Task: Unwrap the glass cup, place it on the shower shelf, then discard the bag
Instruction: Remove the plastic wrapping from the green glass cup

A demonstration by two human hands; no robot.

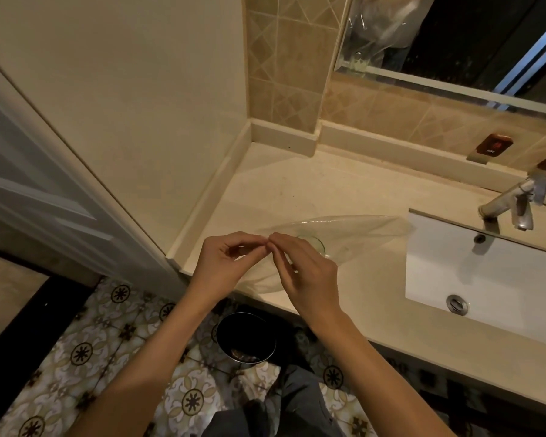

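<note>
A clear plastic bag [353, 231] lies on the beige vanity counter [297, 190], stretching from the counter's front edge toward the sink. Inside it I make out the round rim of a glass cup [316, 242], mostly hidden behind my right hand. My left hand [230, 263] and my right hand [303, 272] meet fingertip to fingertip above the counter's front edge. Both pinch the near edge of the bag between thumb and fingers.
A white rectangular sink [486, 275] with a chrome tap [511, 206] lies to the right. A black round waste bin [246, 337] stands on the patterned floor below the counter. A mirror [454, 42] hangs above, a white door [29, 184] stands at left.
</note>
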